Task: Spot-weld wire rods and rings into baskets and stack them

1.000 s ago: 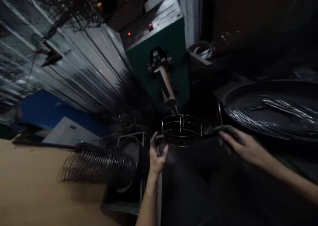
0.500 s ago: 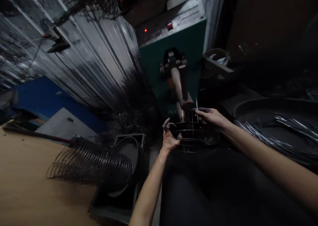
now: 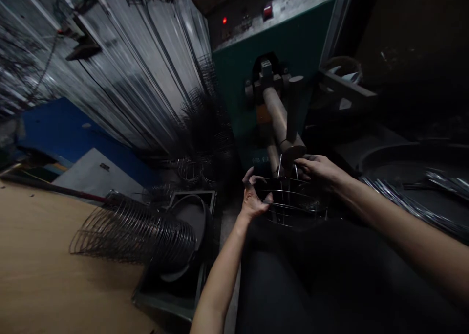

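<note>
A round wire frame (image 3: 287, 191) of curved metal hoops and upright wires sits just below the arms of a green spot-welding machine (image 3: 234, 99). My left hand (image 3: 253, 199) is curved round the near left side of the hoops, thumb and fingers gripping them from either side. With its fingertips closed, my right hand (image 3: 318, 168) pinches a short upright metal wire (image 3: 296, 171) at the frame's far edge, beside the end of the welder's upper arm (image 3: 278, 111). The lower parts of the frame are lost in the dark.
On my left a coil of wire rings (image 3: 139, 231) lies over a box (image 3: 164, 304) beside a wooden board (image 3: 44, 275). Bundles of wire rods (image 3: 410, 204) rest in a round tray at right. A blue panel (image 3: 76, 133) stands by the corrugated metal wall (image 3: 146, 79).
The view has shifted closer to the welder, which appears larger. Both hands stay on the wire frame, whose upright wires now sit differently against the welder's arm end.
</note>
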Motion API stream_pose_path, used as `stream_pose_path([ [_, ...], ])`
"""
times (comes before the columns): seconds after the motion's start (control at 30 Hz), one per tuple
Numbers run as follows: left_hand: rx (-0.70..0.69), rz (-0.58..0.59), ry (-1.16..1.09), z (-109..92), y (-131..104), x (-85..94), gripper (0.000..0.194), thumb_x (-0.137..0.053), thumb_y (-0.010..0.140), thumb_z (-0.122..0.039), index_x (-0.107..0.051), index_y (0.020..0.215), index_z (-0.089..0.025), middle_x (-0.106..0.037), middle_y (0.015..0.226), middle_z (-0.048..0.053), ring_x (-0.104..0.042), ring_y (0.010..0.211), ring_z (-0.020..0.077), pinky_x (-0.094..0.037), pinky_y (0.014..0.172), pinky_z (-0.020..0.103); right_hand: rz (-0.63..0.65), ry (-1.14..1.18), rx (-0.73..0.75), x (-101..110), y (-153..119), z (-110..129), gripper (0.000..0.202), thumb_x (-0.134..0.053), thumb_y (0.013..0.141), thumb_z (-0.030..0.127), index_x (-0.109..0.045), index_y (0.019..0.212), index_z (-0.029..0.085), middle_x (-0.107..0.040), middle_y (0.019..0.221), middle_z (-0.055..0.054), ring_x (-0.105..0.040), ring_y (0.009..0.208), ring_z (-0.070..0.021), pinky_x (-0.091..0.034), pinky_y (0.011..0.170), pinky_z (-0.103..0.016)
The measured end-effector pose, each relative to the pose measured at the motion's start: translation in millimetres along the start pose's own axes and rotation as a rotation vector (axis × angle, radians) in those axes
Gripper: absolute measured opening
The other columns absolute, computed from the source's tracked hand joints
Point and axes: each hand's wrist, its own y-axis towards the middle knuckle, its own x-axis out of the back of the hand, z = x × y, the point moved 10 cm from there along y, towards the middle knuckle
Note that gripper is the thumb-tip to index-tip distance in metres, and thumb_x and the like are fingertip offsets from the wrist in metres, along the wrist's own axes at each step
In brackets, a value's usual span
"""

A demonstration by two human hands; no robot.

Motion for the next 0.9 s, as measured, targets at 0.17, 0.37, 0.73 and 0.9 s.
stream_pose_path([
  [0.17,0.003,-0.019,-0.051,5.2,-3.5,0.3,0.074,-0.062,0.069,-0.029,-0.02,0.129,-0.017,-0.051,0.097,0.007,-0.057,0.091,0.0236,-0.042,0.094,0.045,0.042,-0.027,0.048,-8.7,-5.1,6.5,0.038,-0.078,0.069,0.04,-0.05,0.074,0.015,-0.045,0.045,0.005,-0.034,0.033,-0.0039,-0.024,0.031,-0.015],
  [0.37,0.014,-0.034,-0.127,11.5,-1.5,2.7,0.082,-0.062,0.067,-0.022,-0.015,0.134,-0.017,-0.053,0.092,0.004,-0.054,0.089,0.0217,-0.042,0.092,0.043,0.026,-0.034,-0.009,-12.5,-6.3,5.9,0.035,-0.079,0.067,0.035,-0.049,0.072,0.017,-0.041,0.043,0.006,-0.034,0.033,-0.0048,-0.025,0.031,-0.016],
  [0.73,0.016,-0.012,-0.136,18.2,7.0,4.1,0.082,-0.063,0.066,-0.023,-0.016,0.134,-0.018,-0.054,0.091,0.004,-0.056,0.088,0.0219,-0.043,0.092,0.043,0.03,-0.025,0.063,-9.9,11.5,0.4,0.044,-0.08,0.063,0.038,-0.04,0.062,0.019,-0.039,0.043,0.005,-0.036,0.034,-0.0056,-0.027,0.032,-0.018],
  [0.9,0.039,0.044,-0.15,28.2,9.5,0.3,0.086,-0.062,0.068,-0.026,-0.01,0.137,-0.02,-0.054,0.093,0.004,-0.056,0.09,0.0206,-0.044,0.091,0.042,0.016,0.036,0.075,-10.2,12.5,-1.2,0.034,-0.079,0.063,0.029,-0.046,0.063,0.018,-0.046,0.049,0.003,-0.039,0.038,-0.0054,-0.031,0.034,-0.017],
])
